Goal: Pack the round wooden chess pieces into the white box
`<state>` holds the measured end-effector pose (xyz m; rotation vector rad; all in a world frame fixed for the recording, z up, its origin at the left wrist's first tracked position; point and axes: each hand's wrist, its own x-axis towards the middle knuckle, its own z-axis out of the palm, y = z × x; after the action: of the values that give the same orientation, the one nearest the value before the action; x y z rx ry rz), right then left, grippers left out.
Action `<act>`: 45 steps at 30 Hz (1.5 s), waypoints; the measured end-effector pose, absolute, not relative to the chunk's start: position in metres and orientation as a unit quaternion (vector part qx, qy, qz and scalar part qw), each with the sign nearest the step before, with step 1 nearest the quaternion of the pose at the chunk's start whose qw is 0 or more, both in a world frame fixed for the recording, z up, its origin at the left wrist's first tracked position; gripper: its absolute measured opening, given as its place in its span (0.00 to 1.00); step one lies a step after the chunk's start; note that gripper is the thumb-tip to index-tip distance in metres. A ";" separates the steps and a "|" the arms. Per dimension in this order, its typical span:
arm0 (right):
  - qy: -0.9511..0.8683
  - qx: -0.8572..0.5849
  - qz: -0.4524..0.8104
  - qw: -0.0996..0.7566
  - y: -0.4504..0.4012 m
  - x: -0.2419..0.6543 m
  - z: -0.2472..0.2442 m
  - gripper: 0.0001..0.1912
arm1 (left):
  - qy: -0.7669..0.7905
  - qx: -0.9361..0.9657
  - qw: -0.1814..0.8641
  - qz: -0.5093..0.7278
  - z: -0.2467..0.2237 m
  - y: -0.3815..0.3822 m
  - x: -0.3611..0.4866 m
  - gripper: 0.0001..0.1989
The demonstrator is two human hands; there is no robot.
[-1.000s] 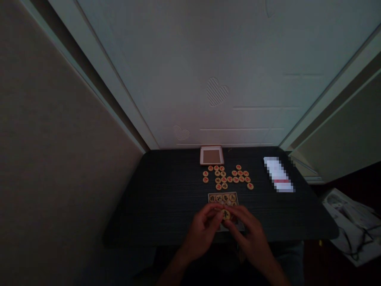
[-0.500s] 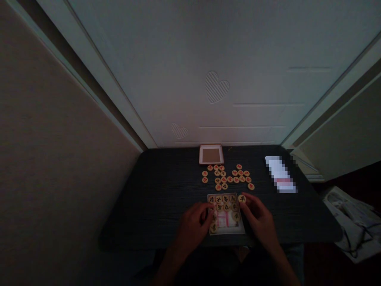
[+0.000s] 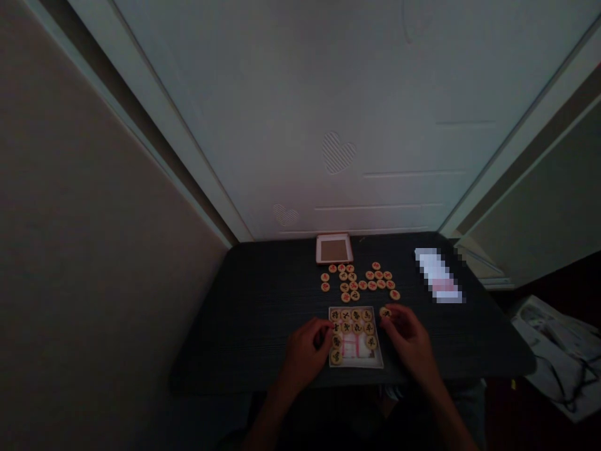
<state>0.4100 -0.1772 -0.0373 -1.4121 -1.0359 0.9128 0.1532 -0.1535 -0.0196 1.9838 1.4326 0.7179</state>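
Disc pinched in my right hand, box between my two hands

From the head view, the only one, I look down on a dark table. My right thumb and fingertips are nearly closed, gripping the disc just outside the box's right edge, near its far corner. I take it by the side, it seems, so that the dark character on its face stays readable. Whether the disc is clear of the tabletop I cannot tell.

My left hand is at the box's left wall, fingers curled, with index finger and thumb close together and a dark gap behind them. Perhaps they steady the wall or touch a piece there; I cannot tell whether they hold anything.

The box lies open and squarely before me, probably so both hands reach it equally. Dark-lettered discs fill its two far rows; nearer me, more line the left side and one sits at the right, leaving the pinkish floor bare between.

Past the box, loose pieces, mostly red-lettered with a few dark, lie flat in a scattered group, apart from the box and perhaps spread out so each face can be read. A shallow tray lies behind them; a blurred bright object lies well to the right.
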 end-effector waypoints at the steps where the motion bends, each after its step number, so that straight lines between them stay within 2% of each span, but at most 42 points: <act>1: -0.438 -0.596 0.387 0.550 -0.177 0.409 -0.037 0.27 | 0.538 0.744 0.291 0.270 -0.019 -0.154 0.154 0.12; 9: -0.450 -0.615 0.391 0.516 -0.179 0.407 -0.030 0.23 | 0.541 0.740 0.282 0.283 -0.015 -0.154 0.156 0.11; 15: -0.413 -0.661 0.385 0.494 -0.181 0.409 -0.034 0.24 | 0.541 0.721 0.316 0.296 -0.017 -0.153 0.150 0.11; 22: -0.375 -0.637 0.419 0.527 -0.191 0.396 -0.020 0.23 | 0.517 0.688 0.382 0.337 -0.005 -0.156 0.153 0.10; 31: -0.479 -0.545 0.464 0.508 -0.208 0.364 0.012 0.18 | 0.439 0.628 0.518 0.380 0.029 -0.165 0.180 0.10; 38: -0.600 -0.547 0.376 0.447 -0.206 0.354 0.026 0.16 | 0.441 0.595 0.539 0.400 0.023 -0.170 0.182 0.10; 45: -0.627 -0.559 0.313 0.443 -0.211 0.356 0.025 0.16 | 0.438 0.545 0.590 0.404 0.025 -0.169 0.185 0.10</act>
<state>0.3556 -0.2106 0.0249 -1.3869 -1.5564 0.7752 0.1855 -0.1692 0.0245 1.2681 1.0198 0.9398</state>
